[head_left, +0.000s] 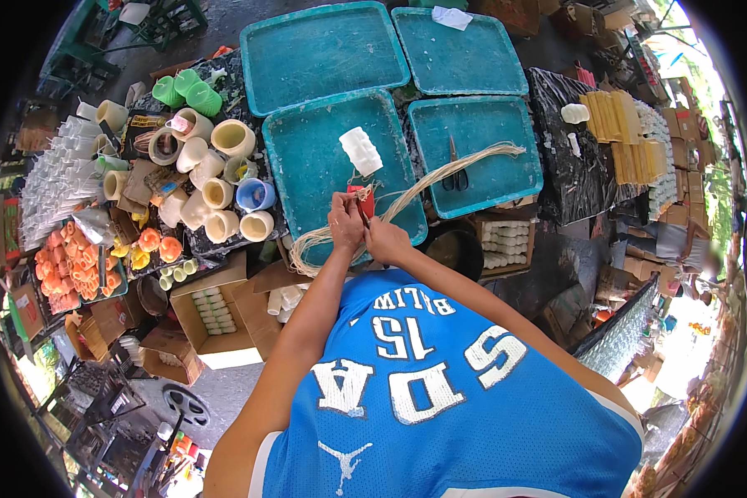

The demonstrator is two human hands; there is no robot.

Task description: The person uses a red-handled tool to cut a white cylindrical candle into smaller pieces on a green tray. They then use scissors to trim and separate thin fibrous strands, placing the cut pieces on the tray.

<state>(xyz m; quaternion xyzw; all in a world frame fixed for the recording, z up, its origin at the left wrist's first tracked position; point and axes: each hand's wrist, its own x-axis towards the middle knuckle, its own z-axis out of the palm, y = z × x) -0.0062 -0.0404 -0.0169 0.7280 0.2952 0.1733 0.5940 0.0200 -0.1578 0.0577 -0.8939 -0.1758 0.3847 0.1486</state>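
Observation:
My left hand (346, 222) is closed on a small red piece (363, 202) over the near edge of a teal tray (284, 178). Thin strands rise from the red piece toward a white ridged block (361, 151) lying in that tray. My right hand (385, 241) is closed close beside the left, its fingers at the lower end of the red piece; what they grip is too small to make out. A bundle of cream string (440, 173) passes by both hands, looped at the left and stretching right across the neighbouring tray. Black-handled scissors (454, 170) lie partly beneath the string.
Two more teal trays (324, 50) stand behind. At left are cream cylindrical moulds (233, 139), green ridged pieces (197, 95) and orange pieces (75, 266). Yellow slabs (631, 137) are stacked at right on black plastic. Cardboard boxes (245, 311) stand below left.

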